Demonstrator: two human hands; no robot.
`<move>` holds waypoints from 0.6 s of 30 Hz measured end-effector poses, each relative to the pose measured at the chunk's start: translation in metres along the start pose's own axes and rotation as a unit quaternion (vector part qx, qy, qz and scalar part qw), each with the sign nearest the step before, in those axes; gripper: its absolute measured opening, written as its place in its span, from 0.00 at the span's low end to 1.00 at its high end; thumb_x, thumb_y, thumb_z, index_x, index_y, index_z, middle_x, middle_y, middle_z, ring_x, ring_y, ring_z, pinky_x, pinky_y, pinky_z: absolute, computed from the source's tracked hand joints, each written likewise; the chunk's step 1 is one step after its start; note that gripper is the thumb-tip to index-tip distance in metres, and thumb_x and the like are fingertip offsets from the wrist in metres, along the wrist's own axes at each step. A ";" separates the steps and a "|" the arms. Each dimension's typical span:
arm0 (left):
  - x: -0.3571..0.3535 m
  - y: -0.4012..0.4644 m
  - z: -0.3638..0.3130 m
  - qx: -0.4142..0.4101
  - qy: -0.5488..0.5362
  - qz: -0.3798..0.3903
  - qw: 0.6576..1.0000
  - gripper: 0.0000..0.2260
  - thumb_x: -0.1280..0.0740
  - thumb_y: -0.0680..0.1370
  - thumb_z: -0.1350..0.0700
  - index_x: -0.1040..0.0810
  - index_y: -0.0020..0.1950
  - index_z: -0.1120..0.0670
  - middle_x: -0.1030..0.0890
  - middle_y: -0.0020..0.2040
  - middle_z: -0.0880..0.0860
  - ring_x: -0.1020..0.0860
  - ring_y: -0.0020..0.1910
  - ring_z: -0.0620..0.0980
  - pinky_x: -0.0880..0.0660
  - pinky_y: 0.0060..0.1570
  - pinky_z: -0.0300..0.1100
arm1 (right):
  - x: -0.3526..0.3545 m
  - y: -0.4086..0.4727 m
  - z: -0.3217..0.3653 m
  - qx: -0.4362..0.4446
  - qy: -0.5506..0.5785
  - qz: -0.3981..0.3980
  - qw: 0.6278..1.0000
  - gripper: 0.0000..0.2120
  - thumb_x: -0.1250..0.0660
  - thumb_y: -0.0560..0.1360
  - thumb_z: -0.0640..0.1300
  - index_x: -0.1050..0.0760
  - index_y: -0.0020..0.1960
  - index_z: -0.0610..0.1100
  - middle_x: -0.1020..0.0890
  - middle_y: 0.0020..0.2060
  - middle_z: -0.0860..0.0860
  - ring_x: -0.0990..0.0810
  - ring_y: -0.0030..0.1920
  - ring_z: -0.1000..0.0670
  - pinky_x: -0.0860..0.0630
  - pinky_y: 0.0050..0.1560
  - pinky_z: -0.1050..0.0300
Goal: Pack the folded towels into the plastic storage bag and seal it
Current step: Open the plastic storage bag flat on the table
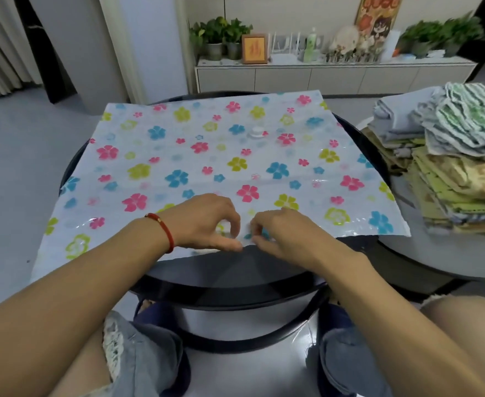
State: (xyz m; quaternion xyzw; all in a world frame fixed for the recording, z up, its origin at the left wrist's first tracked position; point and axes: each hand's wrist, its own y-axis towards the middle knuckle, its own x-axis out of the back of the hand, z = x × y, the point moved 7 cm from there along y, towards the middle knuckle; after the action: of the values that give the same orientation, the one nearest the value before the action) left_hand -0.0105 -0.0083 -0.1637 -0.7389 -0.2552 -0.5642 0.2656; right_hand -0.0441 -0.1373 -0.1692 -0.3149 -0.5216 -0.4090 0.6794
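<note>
Left hand (207, 222) and right hand (278, 233), fingers curled, each pinching the storage bag's (207, 144) near edge.

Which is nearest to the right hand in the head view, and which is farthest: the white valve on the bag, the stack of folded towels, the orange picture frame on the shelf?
From the right hand, at the bag's near edge:
1. White valve, on the storage bag, up the middle of the table.
2. Stack of folded towels, on the side table to the right.
3. Orange picture frame, on the far shelf by the plants.
</note>
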 end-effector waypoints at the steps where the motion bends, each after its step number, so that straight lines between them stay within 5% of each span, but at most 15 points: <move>1: 0.002 0.001 0.000 0.007 -0.004 0.005 1.000 0.15 0.33 0.74 0.35 0.17 0.47 0.45 0.19 0.52 0.45 0.23 0.50 0.45 0.26 0.54 0.46 | 0.001 -0.001 0.000 -0.009 -0.003 -0.013 1.000 0.09 0.40 0.84 0.49 0.24 0.54 0.45 0.16 0.50 0.49 0.21 0.49 0.44 0.38 0.46 0.53; 7: 0.011 0.003 -0.009 0.051 -0.032 0.014 0.998 0.09 0.33 0.79 0.47 0.14 0.52 0.48 0.14 0.50 0.44 0.20 0.42 0.42 0.27 0.45 0.36 | -0.001 -0.006 -0.004 -0.036 -0.021 -0.059 0.997 0.09 0.41 0.85 0.48 0.25 0.58 0.47 0.20 0.56 0.51 0.25 0.59 0.46 0.32 0.65 0.49; 10: 0.015 0.006 -0.021 0.056 0.039 -0.017 0.998 0.08 0.34 0.78 0.53 0.14 0.48 0.50 0.14 0.44 0.48 0.19 0.40 0.47 0.23 0.42 0.42 | 0.014 -0.015 0.000 -0.073 0.021 -0.182 0.980 0.07 0.35 0.83 0.52 0.22 0.55 0.50 0.18 0.55 0.55 0.24 0.59 0.50 0.29 0.64 0.51; 13: 0.028 0.003 -0.021 0.091 0.043 -0.073 0.992 0.07 0.33 0.76 0.52 0.15 0.47 0.49 0.15 0.42 0.48 0.19 0.41 0.48 0.19 0.44 0.47 | 0.016 -0.039 -0.010 -0.221 0.270 -0.302 0.887 0.14 0.34 0.79 0.59 0.22 0.41 0.50 0.14 0.37 0.57 0.18 0.37 0.55 0.23 0.38 0.55; 16: 0.029 -0.005 -0.019 0.103 -0.028 -0.133 0.985 0.06 0.33 0.76 0.51 0.17 0.46 0.49 0.15 0.45 0.47 0.19 0.47 0.48 0.21 0.50 0.50 | -0.033 -0.034 -0.001 -0.319 0.614 -0.139 0.709 0.18 0.31 0.80 0.57 0.18 0.49 0.41 0.11 0.39 0.45 0.15 0.30 0.47 0.27 0.24 0.59; 18: 0.024 -0.008 -0.018 0.101 -0.105 -0.148 0.978 0.04 0.32 0.76 0.52 0.18 0.46 0.50 0.15 0.47 0.48 0.19 0.50 0.48 0.22 0.53 0.50 | -0.038 -0.026 0.003 -0.310 0.672 -0.135 0.659 0.18 0.30 0.81 0.54 0.18 0.54 0.37 0.11 0.46 0.40 0.13 0.35 0.43 0.25 0.25 0.59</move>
State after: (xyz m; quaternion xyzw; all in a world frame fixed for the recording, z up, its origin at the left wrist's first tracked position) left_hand -0.0231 -0.0132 -0.1350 -0.7175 -0.4441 -0.4875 0.2244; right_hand -0.0732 -0.1388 -0.2050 -0.0729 0.1974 -0.7341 0.6456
